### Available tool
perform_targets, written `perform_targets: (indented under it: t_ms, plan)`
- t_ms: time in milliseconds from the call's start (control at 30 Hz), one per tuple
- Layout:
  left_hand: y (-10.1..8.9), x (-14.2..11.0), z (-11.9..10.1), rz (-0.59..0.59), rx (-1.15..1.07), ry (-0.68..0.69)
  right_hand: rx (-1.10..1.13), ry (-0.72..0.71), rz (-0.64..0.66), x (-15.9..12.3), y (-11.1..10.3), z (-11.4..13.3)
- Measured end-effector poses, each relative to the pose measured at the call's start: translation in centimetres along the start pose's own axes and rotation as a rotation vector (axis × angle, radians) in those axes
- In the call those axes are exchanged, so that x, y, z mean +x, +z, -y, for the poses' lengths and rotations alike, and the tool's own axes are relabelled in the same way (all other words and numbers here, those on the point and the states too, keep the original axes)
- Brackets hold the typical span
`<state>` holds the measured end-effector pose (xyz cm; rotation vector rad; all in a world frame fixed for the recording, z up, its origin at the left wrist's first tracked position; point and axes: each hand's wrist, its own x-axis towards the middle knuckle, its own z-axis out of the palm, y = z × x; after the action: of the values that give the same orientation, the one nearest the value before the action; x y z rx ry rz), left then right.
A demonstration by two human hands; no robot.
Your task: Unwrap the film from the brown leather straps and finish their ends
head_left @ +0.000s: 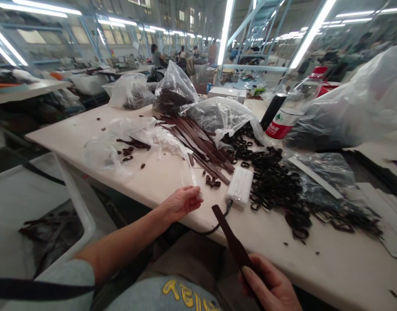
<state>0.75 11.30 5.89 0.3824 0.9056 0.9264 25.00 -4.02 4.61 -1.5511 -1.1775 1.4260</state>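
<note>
My right hand (271,287) is closed around one end of a dark brown leather strap (232,239) that points up toward the table edge. My left hand (184,201) rests at the near edge of the beige table (159,177), fingers curled in a pinch on the corner of a clear plastic sheet (143,138). A pile of brown straps (201,144) lies beyond it. Small dark loops (213,181) sit just past my left fingers. A white power bank (240,185) with a black cable lies between my hands.
A heap of black rings (276,181) spreads to the right. Plastic bags (174,90) of parts stand at the back, with a bottle (291,112) and a black cylinder (272,111). A white bin (39,216) holding straps sits at my left. People work at far benches.
</note>
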Motion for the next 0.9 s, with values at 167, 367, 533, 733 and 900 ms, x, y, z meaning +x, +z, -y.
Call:
perform_targets:
  t_ms: [167, 367, 533, 733, 900]
  plan:
    - [1.2, 0.3, 1.4, -0.028, -0.104, -0.006, -0.132, -0.039, -0.02, -0.8, 0.5, 0.2]
    - [1.9, 0.0, 2.0, -0.032, -0.077, -0.012, -0.181, -0.049, -0.115, -0.9, 1.8, 0.9]
    - [1.5, 0.0, 2.4, -0.006, -0.04, -0.007, -0.254, -0.069, -0.091, 0.5, 2.1, 1.2]
    - [1.1, 0.3, 2.2, -0.016, -0.029, 0.034, -0.228, -0.093, -0.073, 0.9, 2.1, 1.8]
    - [1.4, -0.1, 1.9, 0.006, -0.029, 0.035, -0.193, -0.094, -0.123, 0.4, 2.0, 1.7]
